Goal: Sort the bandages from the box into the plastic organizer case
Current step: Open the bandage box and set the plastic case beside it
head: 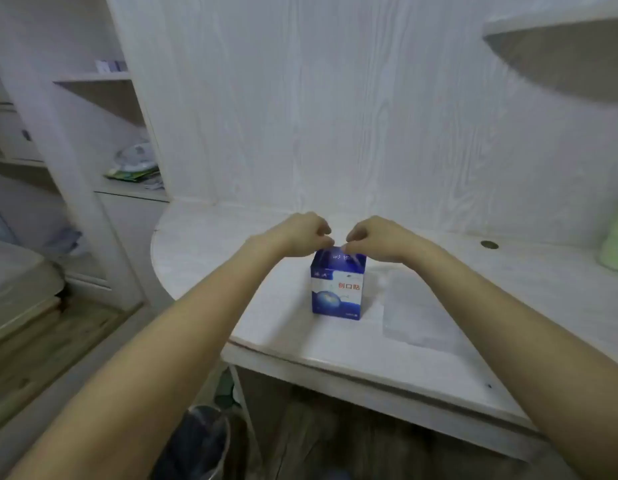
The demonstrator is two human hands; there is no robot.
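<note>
Filling the upper half of the frame: a white wood-grain wall panel point(335, 105), blurring a little with camera motion. Spreading across the middle and right: a white counter point(421, 368) with a rounded left end, carrying the things. Running down the left of the frame: open shelves point(92, 77), holding a greenish packet pile point(136, 166) at mid height. Jutting in at the upper right: a curved shelf point(557, 26). Reaching in from the lower corners toward the centre: two bare forearms, meeting above the box. Lying flat on the counter just right of centre: a clear plastic organizer case point(418, 306), hard to make out against the white surface, sitting just beside the box. Showing at the bottom, under the counter edge: a dark waste bin point(203, 441). Peeking in at the right edge: a pale green soft object point(617, 240). Standing upright at the centre of the frame: a blue and white bandage box point(337, 289) with red characters on its front. Hovering over the box top: left hand point(305, 233), fingers curling in and pinching the top flap at its left side. Mirroring it: right hand point(373, 237), fingers curling and pinching the same flap from the right. Sitting in the counter near the right: a small round dark hole point(489, 244).
</note>
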